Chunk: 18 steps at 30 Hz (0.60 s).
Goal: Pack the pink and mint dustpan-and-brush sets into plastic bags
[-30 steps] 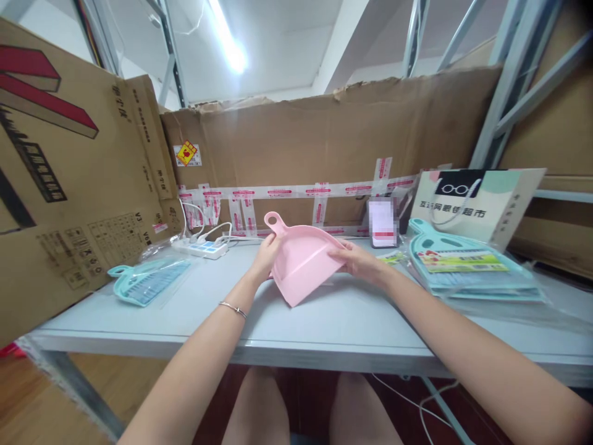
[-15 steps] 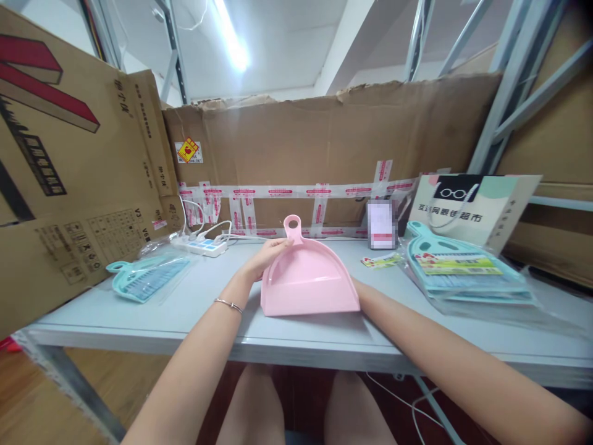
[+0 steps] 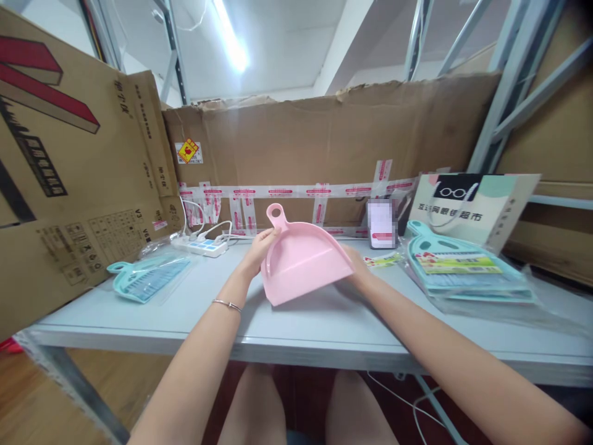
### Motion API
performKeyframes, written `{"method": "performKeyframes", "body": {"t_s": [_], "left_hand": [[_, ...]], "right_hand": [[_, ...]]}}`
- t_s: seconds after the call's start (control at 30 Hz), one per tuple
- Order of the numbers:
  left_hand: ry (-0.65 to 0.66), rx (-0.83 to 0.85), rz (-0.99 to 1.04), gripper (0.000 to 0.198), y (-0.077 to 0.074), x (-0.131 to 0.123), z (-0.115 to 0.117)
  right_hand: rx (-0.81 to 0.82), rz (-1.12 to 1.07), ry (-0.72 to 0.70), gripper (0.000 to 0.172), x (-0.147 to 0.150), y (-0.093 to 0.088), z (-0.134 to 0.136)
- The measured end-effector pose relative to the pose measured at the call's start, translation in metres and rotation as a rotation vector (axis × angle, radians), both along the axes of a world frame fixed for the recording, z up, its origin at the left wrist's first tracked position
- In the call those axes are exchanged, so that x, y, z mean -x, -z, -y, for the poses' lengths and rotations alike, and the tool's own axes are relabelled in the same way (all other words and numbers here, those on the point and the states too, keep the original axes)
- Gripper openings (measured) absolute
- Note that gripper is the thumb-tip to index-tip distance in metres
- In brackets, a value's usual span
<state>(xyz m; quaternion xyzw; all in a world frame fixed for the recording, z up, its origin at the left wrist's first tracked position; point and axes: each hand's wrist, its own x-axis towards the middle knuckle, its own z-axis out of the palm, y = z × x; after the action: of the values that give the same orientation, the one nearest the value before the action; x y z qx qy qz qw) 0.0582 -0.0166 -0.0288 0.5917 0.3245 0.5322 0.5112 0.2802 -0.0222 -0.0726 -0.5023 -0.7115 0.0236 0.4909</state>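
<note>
A pink dustpan (image 3: 306, 256) is held tilted above the table, its handle with a round hole pointing up and to the left. My left hand (image 3: 260, 250) grips it at the base of the handle, thumb on the front, other fingers partly behind. At the dustpan's right edge is my right hand (image 3: 356, 264); its fingers are mostly hidden behind the pan, so I cannot make out how they lie. To the left, a teal dustpan and brush set (image 3: 151, 277) lies in clear plastic. More bagged teal dustpan sets (image 3: 467, 266) are stacked at the right.
On the grey-white table (image 3: 213, 321) are a white power strip (image 3: 201, 246), a phone (image 3: 382, 224) propped upright and a bright card label (image 3: 382, 259). A paper bag (image 3: 482, 201) stands behind the right stack. Cardboard boxes (image 3: 324, 142) wall the back and left.
The pink dustpan has tilted, its handle swinging left and up and its front right corner rising. My right hand has moved up and slightly left with it; my left hand has shifted slightly.
</note>
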Motion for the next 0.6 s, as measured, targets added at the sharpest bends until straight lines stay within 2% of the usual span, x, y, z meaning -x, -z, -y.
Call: {"method": "performKeyframes", "body": {"t_s": [0.07, 0.17, 0.27, 0.33, 0.4, 0.47, 0.5, 0.6], "left_hand": [[0.008, 0.007, -0.021, 0.045, 0.0, 0.001, 0.0], [0.054, 0.044, -0.107, 0.045, 0.002, 0.0, 0.002], [0.059, 0.07, -0.197, 0.044, 0.007, -0.002, 0.002], [0.035, 0.075, -0.23, 0.044, 0.009, -0.003, 0.001], [0.014, 0.077, -0.246, 0.046, 0.011, -0.003, -0.001], [-0.005, 0.072, -0.262, 0.048, 0.011, -0.004, -0.002], [-0.014, 0.063, -0.274, 0.05, 0.012, -0.005, -0.002], [-0.003, 0.006, -0.322, 0.054, 0.012, -0.009, -0.002]], "right_hand": [[-0.068, -0.164, 0.07, 0.014, -0.02, -0.009, -0.005], [-0.156, -0.441, 0.153, 0.017, -0.046, -0.024, -0.014], [-0.15, -0.638, 0.116, 0.024, -0.057, -0.036, -0.017], [-0.082, -0.699, 0.014, 0.028, -0.054, -0.042, -0.011], [0.051, -0.686, -0.153, 0.03, -0.045, -0.044, -0.001], [0.177, -0.571, -0.287, 0.029, -0.032, -0.042, 0.011], [0.203, -0.467, -0.3, 0.028, -0.024, -0.04, 0.016], [0.164, -0.169, -0.209, 0.025, -0.002, -0.031, 0.025]]}}
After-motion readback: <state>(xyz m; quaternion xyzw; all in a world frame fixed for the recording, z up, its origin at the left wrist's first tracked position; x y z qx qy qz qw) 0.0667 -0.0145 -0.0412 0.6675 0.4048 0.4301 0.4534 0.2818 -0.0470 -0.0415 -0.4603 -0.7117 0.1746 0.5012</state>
